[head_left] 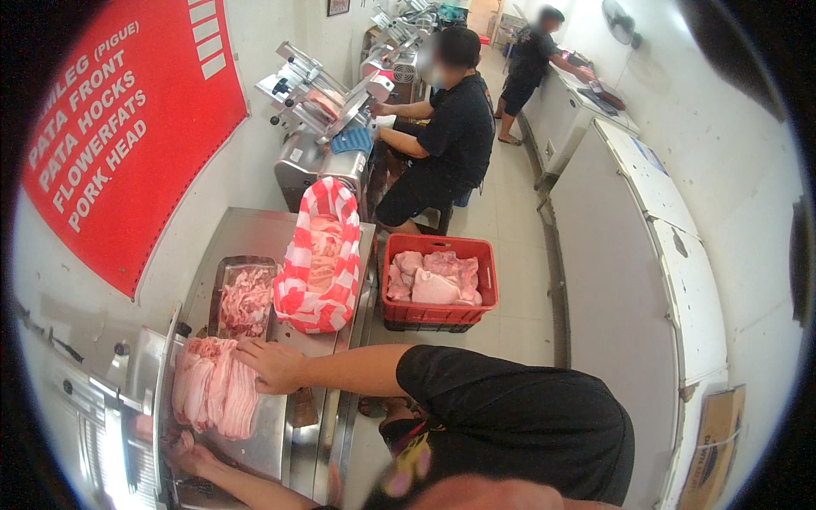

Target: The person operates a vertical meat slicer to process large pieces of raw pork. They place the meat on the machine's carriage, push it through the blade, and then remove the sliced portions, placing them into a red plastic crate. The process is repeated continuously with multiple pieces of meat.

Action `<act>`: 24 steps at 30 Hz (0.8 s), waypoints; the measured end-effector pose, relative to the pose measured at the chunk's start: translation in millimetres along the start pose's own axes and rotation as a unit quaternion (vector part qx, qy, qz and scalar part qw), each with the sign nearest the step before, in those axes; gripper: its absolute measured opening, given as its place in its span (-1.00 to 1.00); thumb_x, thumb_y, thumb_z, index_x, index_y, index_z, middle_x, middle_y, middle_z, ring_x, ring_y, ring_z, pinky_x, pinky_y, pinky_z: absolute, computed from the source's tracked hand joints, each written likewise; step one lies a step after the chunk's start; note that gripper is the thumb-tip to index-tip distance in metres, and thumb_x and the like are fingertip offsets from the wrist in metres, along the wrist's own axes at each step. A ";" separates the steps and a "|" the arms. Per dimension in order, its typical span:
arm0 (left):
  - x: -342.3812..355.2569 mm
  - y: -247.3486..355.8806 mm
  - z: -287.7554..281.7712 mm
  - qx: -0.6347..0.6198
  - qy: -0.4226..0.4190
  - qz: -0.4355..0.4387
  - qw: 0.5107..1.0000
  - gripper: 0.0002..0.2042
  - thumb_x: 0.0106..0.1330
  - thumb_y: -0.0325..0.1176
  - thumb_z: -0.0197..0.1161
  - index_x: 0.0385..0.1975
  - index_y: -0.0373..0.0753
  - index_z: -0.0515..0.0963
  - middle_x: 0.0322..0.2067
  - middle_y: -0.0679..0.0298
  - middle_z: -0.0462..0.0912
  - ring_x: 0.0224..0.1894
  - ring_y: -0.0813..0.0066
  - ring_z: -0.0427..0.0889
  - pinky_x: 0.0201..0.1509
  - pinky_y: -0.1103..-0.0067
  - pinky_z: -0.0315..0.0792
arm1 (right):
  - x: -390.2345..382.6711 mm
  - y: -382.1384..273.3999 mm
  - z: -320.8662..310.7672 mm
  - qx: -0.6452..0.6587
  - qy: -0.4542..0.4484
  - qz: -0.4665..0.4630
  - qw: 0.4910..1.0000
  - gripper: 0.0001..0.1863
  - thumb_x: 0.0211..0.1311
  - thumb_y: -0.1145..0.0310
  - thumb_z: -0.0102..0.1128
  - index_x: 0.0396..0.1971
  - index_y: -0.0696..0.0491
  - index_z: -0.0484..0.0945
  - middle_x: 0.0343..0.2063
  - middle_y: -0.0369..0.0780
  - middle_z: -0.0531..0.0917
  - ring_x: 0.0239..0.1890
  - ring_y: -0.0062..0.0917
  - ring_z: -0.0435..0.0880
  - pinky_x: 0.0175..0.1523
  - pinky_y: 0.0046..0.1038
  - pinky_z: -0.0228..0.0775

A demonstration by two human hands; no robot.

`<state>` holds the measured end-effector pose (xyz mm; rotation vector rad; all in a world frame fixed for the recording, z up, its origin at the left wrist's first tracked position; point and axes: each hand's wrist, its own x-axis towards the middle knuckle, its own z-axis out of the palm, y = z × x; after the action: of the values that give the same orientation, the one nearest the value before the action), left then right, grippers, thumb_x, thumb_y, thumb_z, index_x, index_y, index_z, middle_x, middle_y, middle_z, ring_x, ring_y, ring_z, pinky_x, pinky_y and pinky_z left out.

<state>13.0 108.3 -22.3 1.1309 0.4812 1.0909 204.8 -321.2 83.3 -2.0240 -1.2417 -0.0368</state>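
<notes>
Right hand: palm down, fingers extended | Right forearm: near-horizontal | Left hand: lower, fingers indistinct | Left forearm: slanted

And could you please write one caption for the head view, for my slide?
Bare right hand touching layered pale-pink sliced meat, bare left hand beside silver metal slicer.

- The right hand rests on the side of a pink meat pile, all in thin slices.
- The left hand is just beside the pile, near a metal slicer; what it holds is hard to see.
- On the shiny desk, a tray of meat bits sits next to a red-and-white bag with meat inside.
- A red crate has big meat chunks.
- A person in black sits by another slicer.
</notes>
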 end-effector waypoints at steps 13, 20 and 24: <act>-38.7 25.7 80.5 -0.016 0.125 -0.086 0.988 -0.59 0.54 0.00 0.01 0.12 -0.21 0.36 -0.04 0.15 0.52 -0.09 0.24 0.58 0.05 0.21 0.57 | -1.8 5.4 -2.4 0.009 -0.002 0.014 1.000 -0.12 0.06 0.25 0.33 0.40 0.19 0.21 0.34 0.06 0.33 0.43 -0.06 0.29 0.43 -0.12 0.29; 13.6 0.7 1.0 -0.355 -0.387 -0.150 0.837 -0.44 0.53 -0.07 0.02 0.42 -0.24 0.26 0.14 -0.01 0.59 0.00 0.13 0.68 0.08 0.25 0.63 | 0.2 1.8 0.5 0.008 -0.003 0.006 1.000 -0.11 0.05 0.25 0.34 0.40 0.20 0.20 0.34 0.06 0.33 0.43 -0.05 0.29 0.44 -0.13 0.28; 8.0 -23.0 -15.7 -0.035 0.094 -0.046 0.994 -0.56 0.50 -0.24 0.09 0.29 -0.30 0.42 -0.09 0.01 0.68 -0.23 0.27 0.70 -0.08 0.45 0.65 | -0.8 3.9 1.3 0.003 0.000 0.004 1.000 -0.10 0.05 0.26 0.35 0.40 0.20 0.19 0.34 0.08 0.32 0.44 -0.05 0.28 0.45 -0.13 0.27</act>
<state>14.5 122.4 -47.6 0.9391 0.6322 1.1300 206.9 -322.0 79.8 -2.0245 -1.2319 -0.0288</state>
